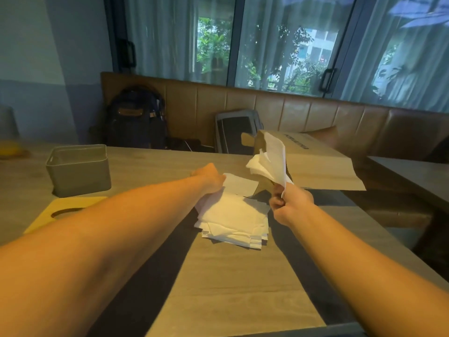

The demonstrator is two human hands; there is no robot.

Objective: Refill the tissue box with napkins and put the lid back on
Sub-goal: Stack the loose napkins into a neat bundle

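A loose pile of white napkins (pixel 233 220) lies in the middle of the wooden table (pixel 230 283). My left hand (pixel 209 177) rests at the pile's far left edge, its fingers hidden behind the paper. My right hand (pixel 289 203) grips a bunch of napkins (pixel 269 161) and holds it upright above the pile's right side. The grey tissue box (pixel 77 170) stands open at the table's left. Its wooden lid (pixel 65 211) with a slot lies flat just in front of it.
A brown paper bag (pixel 323 164) lies on its side at the table's right, behind the raised napkins. A leather bench (pixel 303 113) runs along the windows, with a dark backpack (pixel 137 117) and a grey object (pixel 239 130) on it. Another table (pixel 413 173) stands at right.
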